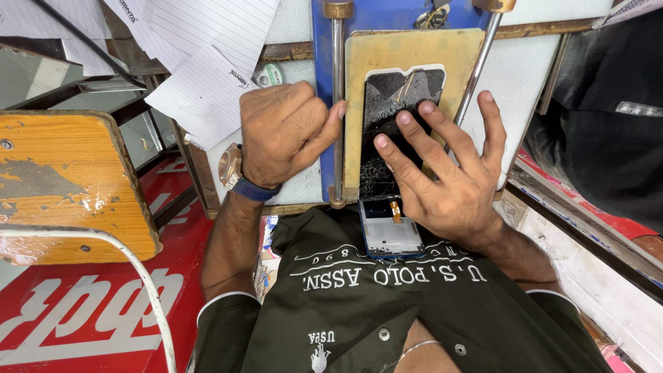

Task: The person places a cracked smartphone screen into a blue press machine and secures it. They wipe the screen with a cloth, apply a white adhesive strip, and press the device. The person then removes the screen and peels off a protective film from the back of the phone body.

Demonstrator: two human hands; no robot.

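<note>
the right hand [452,173] lies spread, fingers fanned, its index and middle fingertips [382,141] pressed flat on the cracked black glass phone screen [387,128], which looks like a way to pin the panel so it cannot slide. the screen lies on a flat mustard-yellow rubbery pad [414,52] directly under those fingers, and the pad sits on a blue metal separator plate [322,103] with two upright steel rods, one on either side of the pad. the glass is glossy, webbed with fine white fractures, densest toward the end nearest the palm. just below the heel of the right hand, the blue-rimmed phone body with a pale grey inner frame [390,231] hangs off the bench edge, joined by a thin orange flex ribbon [395,209]. the left hand [283,131] is curled into a loose fist, thumb tip touching the near steel rod [338,103], apparently bracing; i cannot tell whether it pinches anything. a rose-gold wristwatch [230,166] sits at its wrist.
</note>
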